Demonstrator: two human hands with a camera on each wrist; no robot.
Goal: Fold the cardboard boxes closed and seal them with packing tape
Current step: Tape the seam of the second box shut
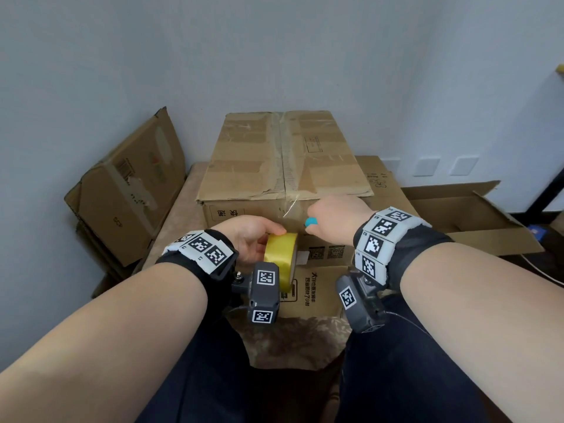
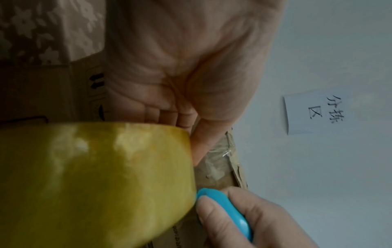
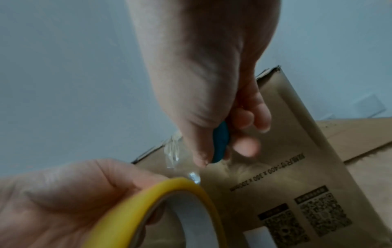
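Observation:
A closed cardboard box [image 1: 283,157] lies in front of me, a clear tape strip running along its top seam and down over the near edge [image 1: 288,206]. My left hand [image 1: 250,236] grips a yellow roll of packing tape [image 1: 282,261] against the box's front face. My right hand [image 1: 332,218] holds a small blue cutter [image 1: 311,222] just right of the tape strip. In the left wrist view the tape roll [image 2: 95,181] fills the lower left and the blue cutter [image 2: 224,213] touches its edge. The right wrist view shows the cutter [image 3: 220,144] near the crinkled tape [image 3: 174,151].
A second box [image 1: 320,282] with QR codes lies under the top one on a patterned cloth [image 1: 180,203]. Flattened cartons [image 1: 131,190] lean on the wall at left. An open box [image 1: 470,215] stands at right. A paper note [image 2: 314,112] hangs on the wall.

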